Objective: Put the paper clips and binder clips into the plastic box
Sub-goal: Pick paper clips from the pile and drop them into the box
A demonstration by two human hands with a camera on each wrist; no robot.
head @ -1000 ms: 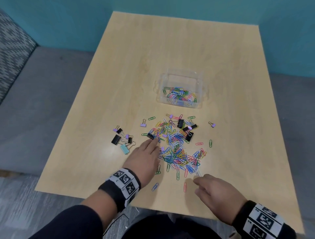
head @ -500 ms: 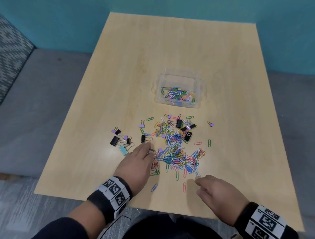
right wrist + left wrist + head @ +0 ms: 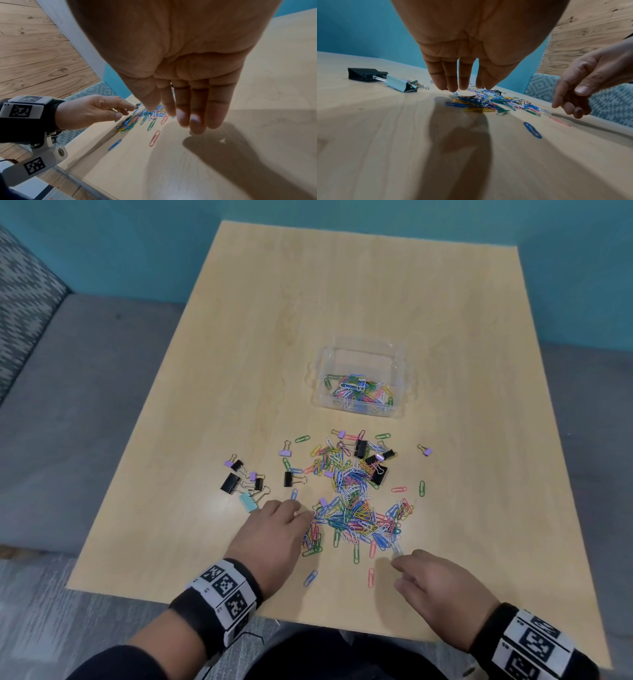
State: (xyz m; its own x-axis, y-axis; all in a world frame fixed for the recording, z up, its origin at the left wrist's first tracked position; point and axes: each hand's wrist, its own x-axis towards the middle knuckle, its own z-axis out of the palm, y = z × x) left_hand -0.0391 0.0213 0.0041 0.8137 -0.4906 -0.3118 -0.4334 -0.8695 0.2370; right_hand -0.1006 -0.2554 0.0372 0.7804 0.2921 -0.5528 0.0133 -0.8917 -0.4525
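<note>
**Both hands at the near edge of the clip pile**

From the head view we see the plastic box [image 3: 363, 381] above centre on the table [image 3: 342, 302], already holding coloured clips. Below it sprawls the pile of paper clips [image 3: 356, 505], with black binder clips [image 3: 375, 462] mixed in and more at centre left. Our left hand [image 3: 270, 537] rests at the pile's left edge, our right hand [image 3: 435, 585] at lower right.

In the left wrist view, our left fingers [image 3: 452, 81] hang straight, tips together above the clips, gripping nothing.

In the right wrist view, our right fingers [image 3: 197, 115] extend loosely, empty, over the bare table.
</note>
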